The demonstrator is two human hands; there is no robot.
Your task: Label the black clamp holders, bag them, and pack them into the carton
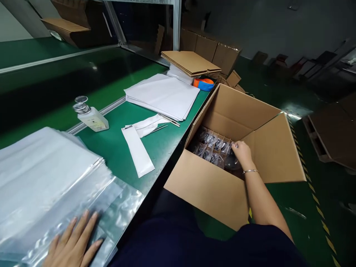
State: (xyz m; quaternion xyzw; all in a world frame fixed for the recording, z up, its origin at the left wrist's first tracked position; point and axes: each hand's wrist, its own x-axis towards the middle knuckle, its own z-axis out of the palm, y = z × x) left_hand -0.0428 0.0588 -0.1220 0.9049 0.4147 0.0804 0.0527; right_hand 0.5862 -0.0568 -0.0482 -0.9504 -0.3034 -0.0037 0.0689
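My left hand (73, 241) lies flat with fingers spread on a stack of clear plastic bags (100, 193) at the table's near left. My right hand (242, 152) reaches down into an open cardboard box (205, 181) on my right. Its fingers are pinched together at the top of a plastic-bagged dark part (231, 161). Beside it, several more bagged parts (213, 141) sit in rows between cardboard dividers. What the parts are is hard to tell through the plastic.
On the green table (116, 148) stand a pump bottle (93, 118), a stack of white sheets (164, 92), a white strip (137, 152) and tweezers (160, 128). Flat cardboard (191, 62) and an orange-blue tape roll (204, 84) lie farther back. A conveyor belt (111, 70) runs behind.
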